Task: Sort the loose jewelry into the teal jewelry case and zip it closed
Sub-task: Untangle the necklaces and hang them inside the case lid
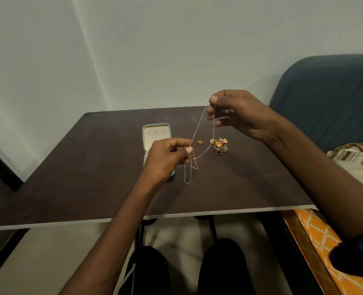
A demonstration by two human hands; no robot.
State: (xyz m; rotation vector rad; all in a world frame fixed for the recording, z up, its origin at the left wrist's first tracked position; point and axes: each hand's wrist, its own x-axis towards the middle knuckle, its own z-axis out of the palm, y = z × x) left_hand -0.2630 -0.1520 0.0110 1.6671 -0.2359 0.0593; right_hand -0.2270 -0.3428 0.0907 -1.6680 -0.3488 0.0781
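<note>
A thin silver chain (199,126) is stretched in the air between both hands. My right hand (238,113) pinches its upper end above the table. My left hand (168,158) pinches it lower down, and a loop of chain hangs below that hand to the table. The teal jewelry case (156,135) lies open behind my left hand, its cream inside with ring slots showing; my hand hides its near half. A heap of gold and coloured jewelry (219,144) lies to the right of the case, with one small gold piece (200,142) apart from it.
The dark brown table (80,177) stands against a pale wall. A blue padded seat (329,99) is at the right, with striped cloth (355,158) and an orange patterned fabric (316,237) near the table's right edge. My knees show below the front edge.
</note>
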